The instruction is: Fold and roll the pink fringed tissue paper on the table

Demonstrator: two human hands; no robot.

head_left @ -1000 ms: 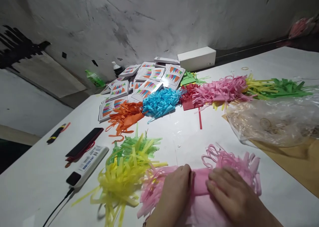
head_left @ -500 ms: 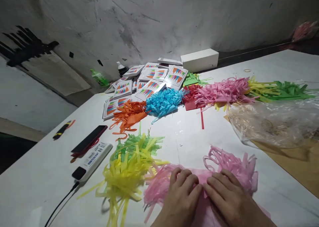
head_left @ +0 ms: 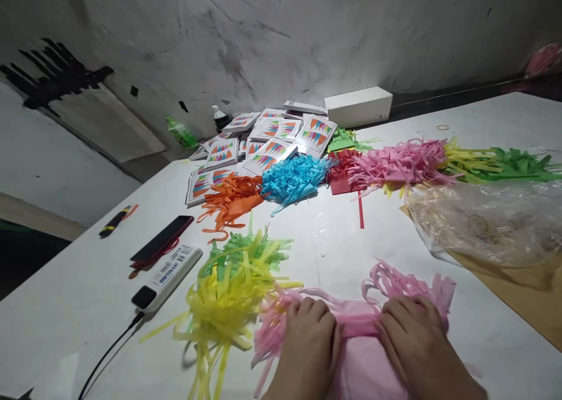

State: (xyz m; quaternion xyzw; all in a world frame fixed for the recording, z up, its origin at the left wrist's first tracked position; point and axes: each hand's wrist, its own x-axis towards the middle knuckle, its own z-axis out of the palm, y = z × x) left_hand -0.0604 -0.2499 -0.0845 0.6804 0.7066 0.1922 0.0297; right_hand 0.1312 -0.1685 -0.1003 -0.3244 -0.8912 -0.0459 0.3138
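Both hands down at the near edge of the white table (head_left: 79, 306): left hand (head_left: 309, 344) and right hand (head_left: 415, 341) curl their fingers over the rolled middle of the pink fringed tissue paper sheet (head_left: 357, 325), gripping it; best to keep even pressure so the roll stays tight, clear of the yellow fringed paper bundle (head_left: 219, 312) beside it

Left hand (head_left: 309, 344) and right hand (head_left: 415, 344) spread apart along pink fringed paper (head_left: 357, 324), now bunched tighter.
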